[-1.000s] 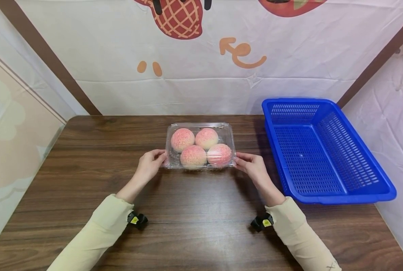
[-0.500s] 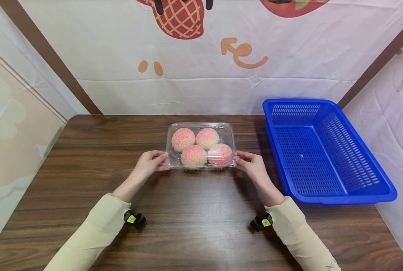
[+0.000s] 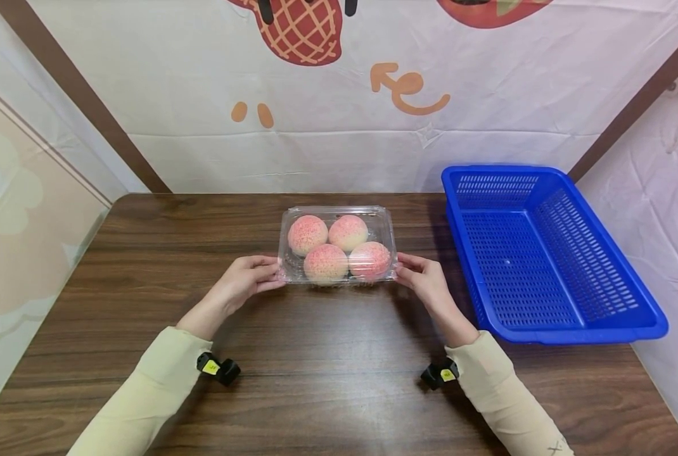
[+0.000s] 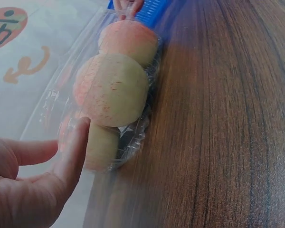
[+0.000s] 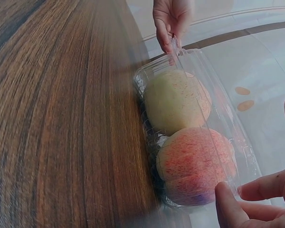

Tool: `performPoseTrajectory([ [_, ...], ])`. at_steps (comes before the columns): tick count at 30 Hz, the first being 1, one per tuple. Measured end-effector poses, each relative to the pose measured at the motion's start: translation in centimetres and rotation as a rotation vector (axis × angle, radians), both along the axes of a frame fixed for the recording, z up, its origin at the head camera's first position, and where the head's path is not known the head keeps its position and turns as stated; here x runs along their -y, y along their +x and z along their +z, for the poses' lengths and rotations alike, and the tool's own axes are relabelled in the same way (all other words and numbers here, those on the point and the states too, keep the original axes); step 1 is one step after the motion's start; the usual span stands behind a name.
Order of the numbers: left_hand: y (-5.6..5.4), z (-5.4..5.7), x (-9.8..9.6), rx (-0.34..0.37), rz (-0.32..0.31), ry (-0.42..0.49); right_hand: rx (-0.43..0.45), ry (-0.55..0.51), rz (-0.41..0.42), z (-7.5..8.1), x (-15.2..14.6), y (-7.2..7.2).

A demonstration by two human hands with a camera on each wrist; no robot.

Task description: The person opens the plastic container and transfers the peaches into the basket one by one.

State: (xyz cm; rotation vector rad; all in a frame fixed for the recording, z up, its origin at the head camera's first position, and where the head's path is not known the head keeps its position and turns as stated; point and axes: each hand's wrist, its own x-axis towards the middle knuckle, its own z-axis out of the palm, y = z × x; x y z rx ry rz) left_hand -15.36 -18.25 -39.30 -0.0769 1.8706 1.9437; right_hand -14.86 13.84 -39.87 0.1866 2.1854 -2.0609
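Note:
Several pink and cream peaches [image 3: 326, 263] sit inside a clear plastic clamshell box [image 3: 382, 225], in the middle of the head view. My left hand [image 3: 241, 282] is at the box's front left corner, thumb and fingers around the lid's edge. In the right wrist view, that same left hand [image 5: 172, 21] pinches the corner of the lid. On the opposite side, my right hand [image 3: 426, 282] pinches the front right corner between thumb and fingers. The lid lies over the peaches, and the front edge of the box faces me.
To the right stands a blue perforated plastic basket [image 3: 544, 334] with nothing in it. The dark wooden table [image 3: 339, 380] ends at a white printed cloth [image 3: 339, 158] behind the box. Black straps with yellow labels hang at both wrists.
My left wrist and forearm have swung slightly outward to the left, and the left fingers have shifted at the corner. The box, the right hand and the basket have stayed in place.

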Motion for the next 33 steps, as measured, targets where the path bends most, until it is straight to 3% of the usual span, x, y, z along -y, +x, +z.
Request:
performPoseTrajectory([
  [6, 0.0, 0.1, 0.4, 0.026, -0.029, 0.099, 0.0, 0.005, 0.0, 0.0, 0.0, 0.0],
  [15, 0.0, 0.2, 0.6, 0.044, -0.044, 0.138, -0.001, 0.028, 0.002, 0.0, 0.0, 0.1],
  [21, -0.1, -0.5, 0.9, 0.016, -0.062, 0.152, -0.02, 0.048, 0.009, -0.1, 0.0, 0.1],
  [23, -0.4, -1.2, 1.2, -0.006, -0.084, 0.212, -0.023, 0.053, 0.012, -0.2, 0.0, 0.1],
  [25, -0.3, -1.3, 1.3, -0.015, -0.087, 0.231, -0.028, 0.057, 0.018, -0.2, -0.1, 0.1],
  [29, -0.3, -1.0, 0.9, -0.005, -0.051, 0.184, -0.03, 0.062, 0.023, -0.2, -0.1, 0.1],
  [30, 0.1, -0.3, 0.5, 0.009, -0.026, 0.13, -0.029, 0.064, 0.023, -0.2, -0.1, 0.1],
  [33, 0.1, 0.0, 0.2, 0.037, 0.01, 0.101, -0.029, 0.072, 0.022, -0.2, -0.2, 0.1],
])
